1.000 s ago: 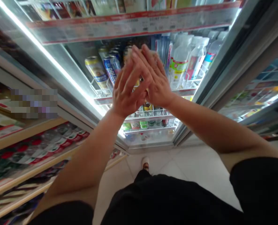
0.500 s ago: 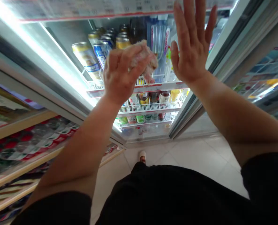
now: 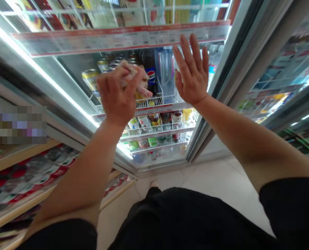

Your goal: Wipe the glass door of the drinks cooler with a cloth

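Note:
My left hand point(image 3: 118, 97) is closed around a crumpled, pinkish cleaning cloth point(image 3: 141, 81), held up in front of the drinks cooler. Its ends stick out past my thumb and fingers. To the right, my right hand point(image 3: 192, 74) is raised with fingers stretched out, below the price-label strip point(image 3: 159, 36); whether it touches glass there I cannot tell. Behind the cloth stand several cans point(image 3: 90, 80) and a dark Pepsi bottle point(image 3: 151, 76). A clear plastic bottle divider or bottle point(image 3: 167, 76) shows between my hands.
Lower wire shelves point(image 3: 156, 130) hold cups and bottles. A bright light strip point(image 3: 52, 83) runs down the cooler's left side, a metal door frame point(image 3: 222, 83) down its right. Shelves with red-capped bottles point(image 3: 18, 173) stand at the left. Pale floor tiles point(image 3: 209, 173) lie below.
My left hand has moved left and slightly down with the cloth. My right hand has shifted left and down, still spread. The view has tilted up, showing more of the upper shelf.

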A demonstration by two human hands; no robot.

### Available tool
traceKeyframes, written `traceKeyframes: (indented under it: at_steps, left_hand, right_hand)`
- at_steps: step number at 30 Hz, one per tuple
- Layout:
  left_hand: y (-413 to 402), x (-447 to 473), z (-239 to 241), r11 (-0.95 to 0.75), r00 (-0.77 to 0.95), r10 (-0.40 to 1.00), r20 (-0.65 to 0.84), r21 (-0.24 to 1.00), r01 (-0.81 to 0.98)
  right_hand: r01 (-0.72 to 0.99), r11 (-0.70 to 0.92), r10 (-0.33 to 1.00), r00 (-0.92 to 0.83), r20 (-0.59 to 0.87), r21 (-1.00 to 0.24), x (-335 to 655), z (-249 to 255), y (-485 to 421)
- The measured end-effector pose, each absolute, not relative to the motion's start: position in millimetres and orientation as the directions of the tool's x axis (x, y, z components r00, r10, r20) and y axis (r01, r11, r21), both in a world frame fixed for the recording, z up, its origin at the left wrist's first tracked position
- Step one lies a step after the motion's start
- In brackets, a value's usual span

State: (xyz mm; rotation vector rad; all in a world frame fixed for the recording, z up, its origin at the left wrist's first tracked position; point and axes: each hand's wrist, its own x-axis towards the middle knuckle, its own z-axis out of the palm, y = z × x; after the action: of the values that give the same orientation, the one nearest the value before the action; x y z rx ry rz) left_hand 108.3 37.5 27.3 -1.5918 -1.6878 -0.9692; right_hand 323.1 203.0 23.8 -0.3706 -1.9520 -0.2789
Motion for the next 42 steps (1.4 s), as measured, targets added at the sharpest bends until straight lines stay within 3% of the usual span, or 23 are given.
traceKeyframes:
  at_steps: [3,6,7,11,13,17,19,25,31,39,42]
  left_hand:
    - [42.4,81.9,56.4,0.05,-0.055,0.342,0.938,0.04,0.998]
    - [48.6,67.4,59.9,0.06,0.211,0.157,0.965,-0.223,0.973]
    - [49.3,69.6,52.4,0.076,0.26,0.166,0.951,-0.275,0.958]
    - [43.3,89.8,17.6,-0.049,0.227,0.406,0.885,-0.227,0.973]
    - [39.2,91.2,20.1,-0.094,0.21,0.453,0.866,-0.188,0.978]
    - [38.0,84.2,48.2,-0.069,0.042,0.392,0.919,-0.016,0.998]
    - [41.4,86.7,46.0,-0.053,0.013,0.347,0.938,0.006,0.999]
    - [52.0,89.2,19.8,-0.103,0.182,0.403,0.897,-0.153,0.983]
    - [47.9,61.2,79.9,-0.074,0.134,0.155,0.979,-0.124,0.99]
    - [39.4,81.9,21.2,-0.072,0.383,0.321,0.866,-0.381,0.922]
    - [42.6,70.7,40.3,-0.119,0.335,0.255,0.907,-0.314,0.942]
  right_hand:
    - [0.378,0.926,0.136,-0.368,0.92,0.015,322.9,23.7,202.2]
    - [0.398,0.917,0.175,-0.386,0.906,-0.008,322.3,24.3,198.2]
    - [0.416,0.91,0.187,-0.394,0.9,-0.007,322.0,24.4,196.5]
    - [0.513,0.857,0.195,-0.415,0.888,0.051,320.2,23.9,190.9]
    - [0.544,0.835,0.188,-0.415,0.89,0.078,319.1,23.4,189.6]
    - [0.564,0.82,0.171,-0.403,0.899,0.097,317.1,22.3,190.4]
    - [0.567,0.817,0.16,-0.399,0.903,0.106,316.5,21.5,191.5]
    - [0.583,0.802,0.139,-0.395,0.908,0.131,315.4,20.0,192.1]
    - [0.593,0.793,0.123,-0.382,0.916,0.141,315.1,19.6,191.0]
    - [0.608,0.78,0.12,-0.374,0.92,0.145,313.7,16.4,193.7]
    - [0.611,0.78,0.137,-0.376,0.917,0.134,313.7,16.7,193.6]
